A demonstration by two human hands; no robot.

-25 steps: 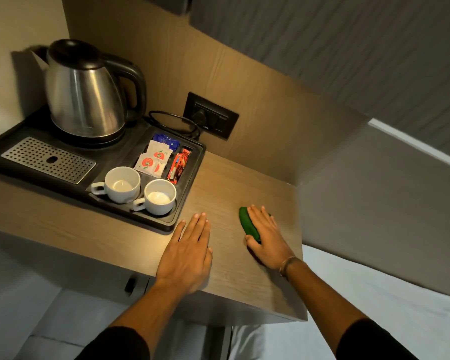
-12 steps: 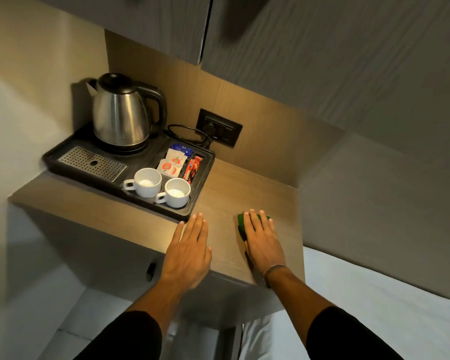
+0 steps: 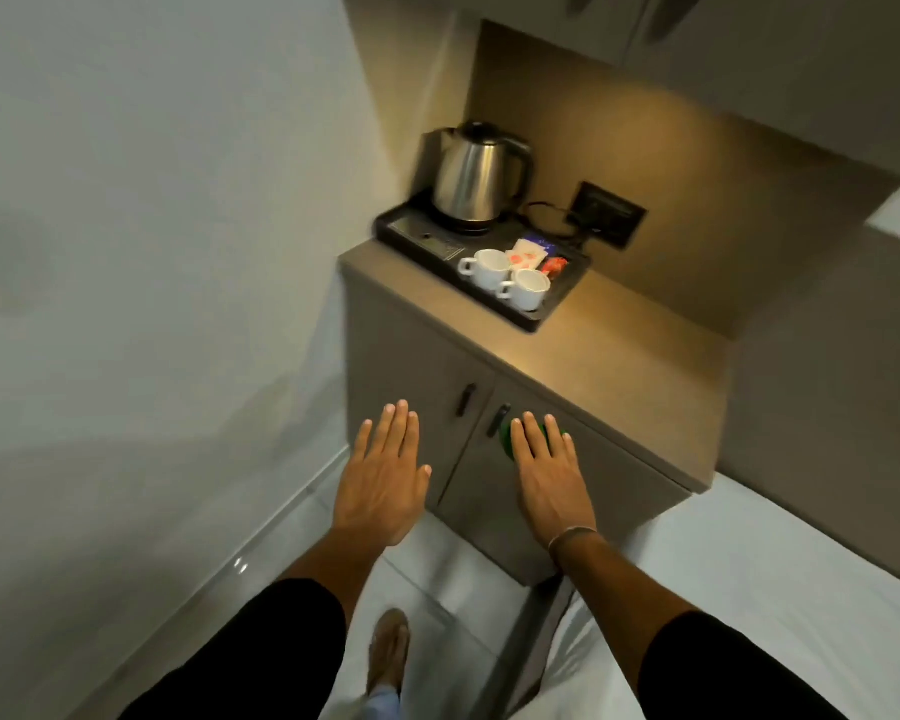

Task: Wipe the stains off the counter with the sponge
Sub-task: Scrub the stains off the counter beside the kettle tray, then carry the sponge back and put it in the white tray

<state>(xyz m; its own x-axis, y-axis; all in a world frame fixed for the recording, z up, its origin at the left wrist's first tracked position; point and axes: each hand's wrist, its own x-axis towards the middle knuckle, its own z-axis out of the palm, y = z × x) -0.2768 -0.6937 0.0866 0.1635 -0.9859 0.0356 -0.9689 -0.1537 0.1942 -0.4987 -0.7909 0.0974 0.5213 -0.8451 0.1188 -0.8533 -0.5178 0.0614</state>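
The wooden counter (image 3: 619, 366) lies ahead, lit from above, and I cannot make out any stains on it. Both my hands hover away from it, in front of the cabinet doors below its front edge. My left hand (image 3: 385, 475) is flat with fingers stretched out and holds nothing. My right hand (image 3: 546, 475) is also stretched flat, palm down, with the green sponge (image 3: 505, 438) held under its fingers. Only a green edge of the sponge shows past the index finger.
A black tray (image 3: 536, 322) at the counter's back left carries a steel kettle (image 3: 471, 184), two white cups (image 3: 489, 267) and sachets. A wall socket (image 3: 611, 213) sits behind. Two dark door handles (image 3: 466, 397) are near my hands. White bedding (image 3: 801, 563) lies right, my foot (image 3: 388, 646) below.
I have stepped back from the counter. Both hands came off its top and now hang before the cabinet doors, the right one still with the sponge. The view swung left and down.
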